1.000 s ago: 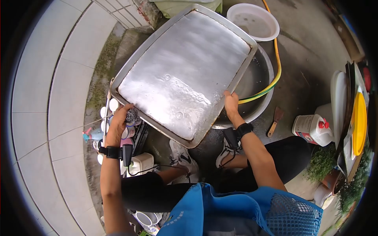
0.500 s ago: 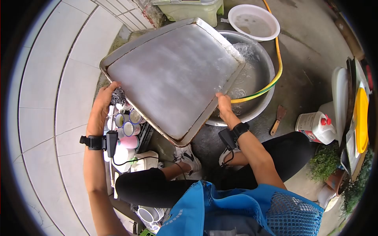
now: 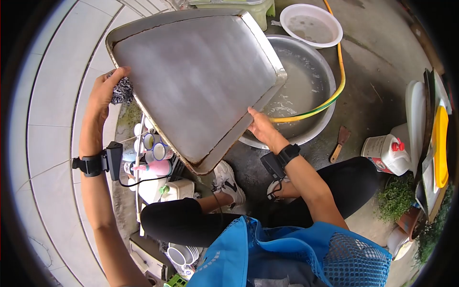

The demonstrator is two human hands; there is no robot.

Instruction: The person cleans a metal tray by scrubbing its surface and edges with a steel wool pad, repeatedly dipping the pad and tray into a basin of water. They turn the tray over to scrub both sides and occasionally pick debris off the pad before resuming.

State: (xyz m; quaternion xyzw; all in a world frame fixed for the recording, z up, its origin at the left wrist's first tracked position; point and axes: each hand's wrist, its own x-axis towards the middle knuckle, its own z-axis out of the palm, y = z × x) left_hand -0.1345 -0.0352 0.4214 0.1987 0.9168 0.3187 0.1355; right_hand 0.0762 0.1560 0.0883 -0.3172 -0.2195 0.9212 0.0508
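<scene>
A large metal baking tray [image 3: 196,81] with rust-brown edges is held up, tilted, in front of me. My left hand [image 3: 106,88] grips its left rim and also has a grey scouring pad [image 3: 122,90] pressed beneath the fingers. Around the lower right rim my right hand [image 3: 262,127] is closed, beside a yellow-green hose [image 3: 306,115]. The hose lies over a wide metal basin [image 3: 313,71] with water in it, partly behind the tray.
A white basin [image 3: 311,25] of cloudy water stands behind the metal one. A scraper [image 3: 340,144] and a white jug [image 3: 386,154] are on the floor at right. Cups and a pink bottle [image 3: 159,167] sit at lower left, near a tiled wall [image 3: 52,100].
Both hands have moved left with the tray, my left hand also upward. More of the metal basin shows, and the water splash at its back has gone.
</scene>
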